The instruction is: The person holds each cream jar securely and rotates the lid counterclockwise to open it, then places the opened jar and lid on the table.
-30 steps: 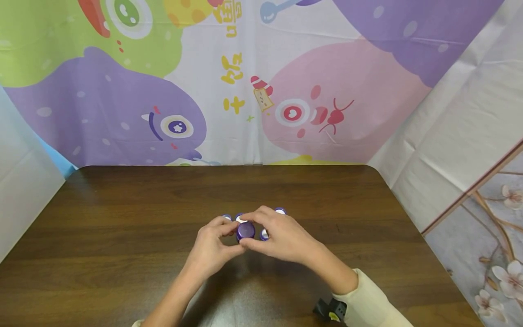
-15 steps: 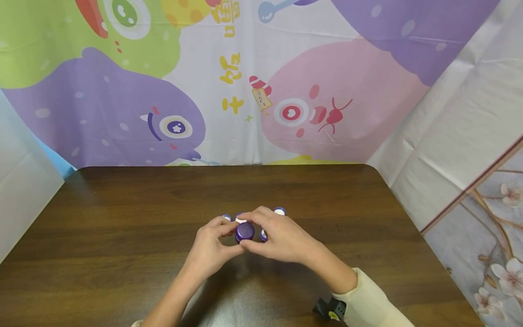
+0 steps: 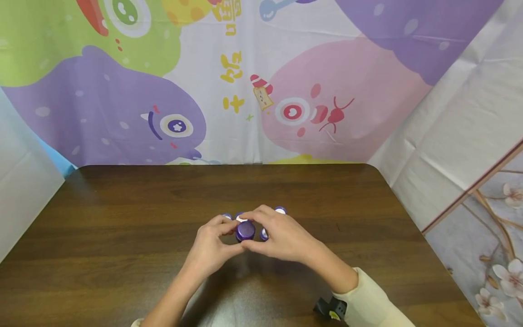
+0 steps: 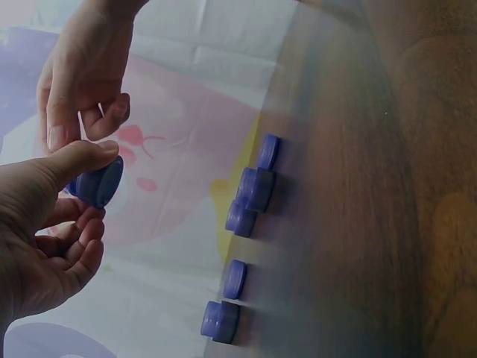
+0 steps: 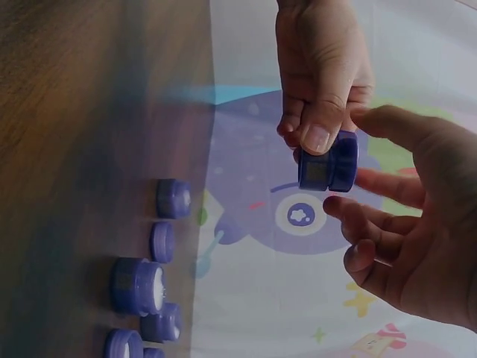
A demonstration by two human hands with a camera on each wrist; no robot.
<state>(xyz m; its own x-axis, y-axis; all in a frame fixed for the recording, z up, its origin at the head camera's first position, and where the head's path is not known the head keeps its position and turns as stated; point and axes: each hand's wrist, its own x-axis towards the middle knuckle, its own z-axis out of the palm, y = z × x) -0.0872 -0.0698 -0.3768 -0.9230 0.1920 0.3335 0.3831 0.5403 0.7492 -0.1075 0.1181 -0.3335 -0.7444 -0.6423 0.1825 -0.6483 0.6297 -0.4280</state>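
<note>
A small purple jar (image 3: pixel 245 231), topped by a purple lid (image 5: pixel 344 161), is held upright above the table between both hands. My left hand (image 3: pixel 212 247) grips the jar's lower part, its thumb lying across the side in the right wrist view. Thumb and index finger of my right hand (image 3: pixel 282 234) pinch the lid from the other side, while its other fingers curl loosely below. On the table beyond stand several purple jars, among them an uncovered jar (image 5: pixel 136 287) with white inside. A flat purple disc, apparently a lid (image 5: pixel 162 242), lies among them. The right hand partly hides this group in the head view.
The brown wooden table (image 3: pixel 122 204) extends around the hands. Behind it hangs a cloth backdrop (image 3: pixel 229 136) with cartoon figures. A black device (image 3: pixel 330 309) sits by the right sleeve (image 3: pixel 372 299). A flowered panel (image 3: pixel 490 236) stands at the right.
</note>
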